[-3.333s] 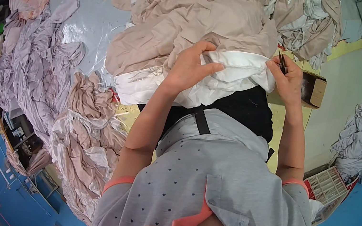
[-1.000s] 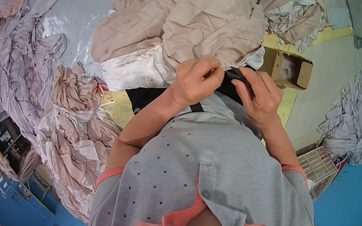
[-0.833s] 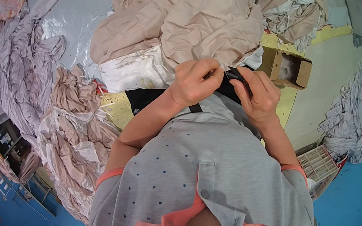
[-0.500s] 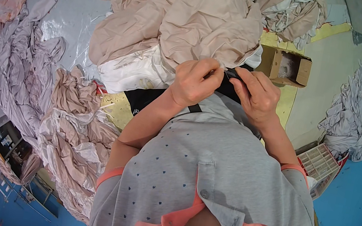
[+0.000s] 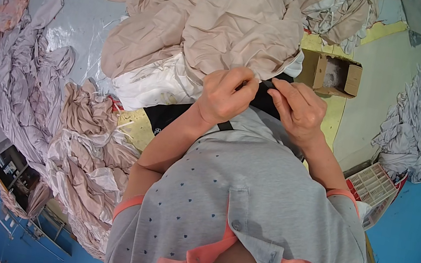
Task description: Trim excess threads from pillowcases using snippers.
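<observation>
A large crumpled beige cloth [image 5: 239,29] covers the work surface in front of me, its near edge reaching my fingers. My left hand [image 5: 228,94] is closed, thumb and fingers pinching at that edge. Close beside it, my right hand [image 5: 300,110] is closed too, its thumb and forefinger on a small dark strip-like piece [image 5: 267,84] that runs toward the left fingertips. What kind of piece it is I cannot make out. White fabric [image 5: 156,85] shows under the beige cloth at left. Black cloth [image 5: 165,115] lies across my lap, below both hands.
An open cardboard box [image 5: 337,76] stands to the right of my hands. Greyish garments [image 5: 414,125] are heaped at far right above a pale plastic crate [image 5: 372,188]. Lilac cloth [image 5: 28,77] and beige-and-white cloth [image 5: 90,161] pile up along the left.
Both hands keep nearly the same place and pinch. The dark piece between them has shifted slightly and shows more as a flat strip. The view has moved a little.
</observation>
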Motion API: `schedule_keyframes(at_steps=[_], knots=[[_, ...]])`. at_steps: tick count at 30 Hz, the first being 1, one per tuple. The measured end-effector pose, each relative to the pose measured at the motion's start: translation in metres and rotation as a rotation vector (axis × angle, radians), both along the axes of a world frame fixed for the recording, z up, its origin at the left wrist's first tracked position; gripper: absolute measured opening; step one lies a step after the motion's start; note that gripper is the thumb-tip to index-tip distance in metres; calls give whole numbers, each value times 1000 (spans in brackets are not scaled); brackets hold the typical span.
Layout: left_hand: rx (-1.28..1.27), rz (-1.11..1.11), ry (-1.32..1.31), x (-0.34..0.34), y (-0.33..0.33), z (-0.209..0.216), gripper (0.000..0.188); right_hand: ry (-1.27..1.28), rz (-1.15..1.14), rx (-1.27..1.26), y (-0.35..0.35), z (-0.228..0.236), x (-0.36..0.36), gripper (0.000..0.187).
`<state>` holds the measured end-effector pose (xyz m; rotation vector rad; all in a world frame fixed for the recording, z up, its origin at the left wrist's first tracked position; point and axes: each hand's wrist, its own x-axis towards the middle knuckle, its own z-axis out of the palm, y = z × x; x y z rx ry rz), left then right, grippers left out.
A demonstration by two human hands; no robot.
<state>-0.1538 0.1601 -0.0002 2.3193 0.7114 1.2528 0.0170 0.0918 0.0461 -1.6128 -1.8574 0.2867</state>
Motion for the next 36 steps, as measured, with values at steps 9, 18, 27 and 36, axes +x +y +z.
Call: schedule_keyframes(at_steps=[9, 18, 27, 36], knots=[[20, -2, 20, -2, -1, -2, 19, 386, -141, -156, 4, 6, 1, 27], [40, -35, -9, 1, -1, -4, 15, 673, -34, -502, 13, 0, -5, 22], [-12, -70, 47, -4, -3, -4, 17, 605, -335, -294, 10, -8, 12, 5], [13, -90, 4, -3, -3, -12, 21, 113, -582, -412, -8, -25, 98, 9]])
